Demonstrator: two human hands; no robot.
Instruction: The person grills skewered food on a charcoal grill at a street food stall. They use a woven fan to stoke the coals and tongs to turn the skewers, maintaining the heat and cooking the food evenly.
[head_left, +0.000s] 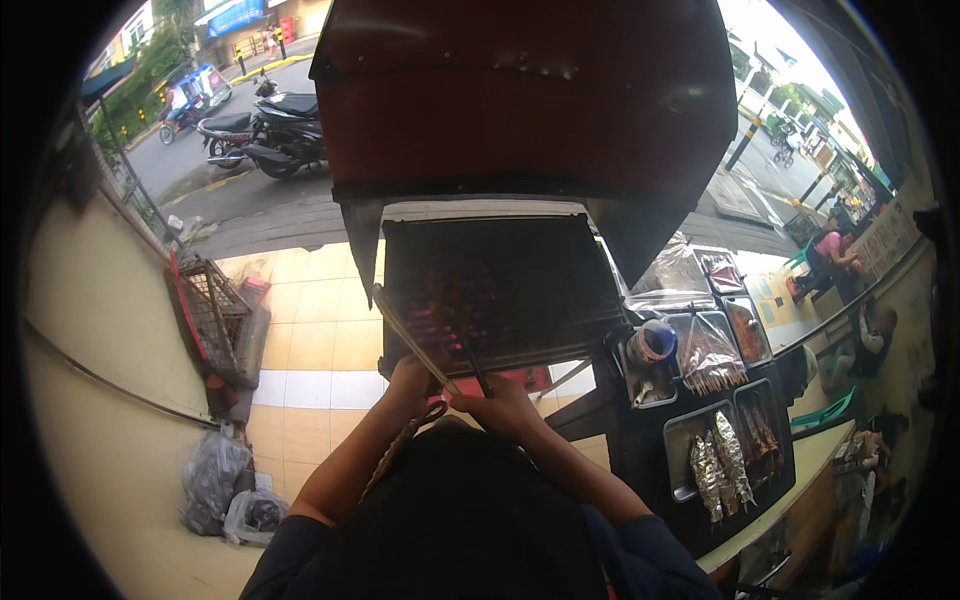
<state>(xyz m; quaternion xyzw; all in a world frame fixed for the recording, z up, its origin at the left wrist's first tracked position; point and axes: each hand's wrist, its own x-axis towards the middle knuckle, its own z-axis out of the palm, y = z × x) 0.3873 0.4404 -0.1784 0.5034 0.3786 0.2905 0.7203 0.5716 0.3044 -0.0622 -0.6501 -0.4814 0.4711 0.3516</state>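
Note:
A charcoal grill (547, 292) with glowing pink-red spots lies before me, under a dark red metal hood (525, 112). My right hand (499, 405) is closed around a dark-handled tool (478, 367), whose far end reaches over the grill; its tip is too dark to make out. A long pale stick or flat handle (416, 346) slants from beside my right thumb up to the grill's left edge. My left hand (412, 386) is at the grill's near left edge; its fingers are partly hidden, and I cannot tell what it holds. Dim food-like shapes (452, 300) lie over the glow.
To the right, a dark table (600, 450) bears foil-wrapped items (720, 465) on a metal tray (679, 491), covered skewers (709, 360) and a tub (651, 341). A wire cage (217, 307) and plastic bags (217, 480) are on the left. People sit far right; parked motorcycles (281, 127) stand outside.

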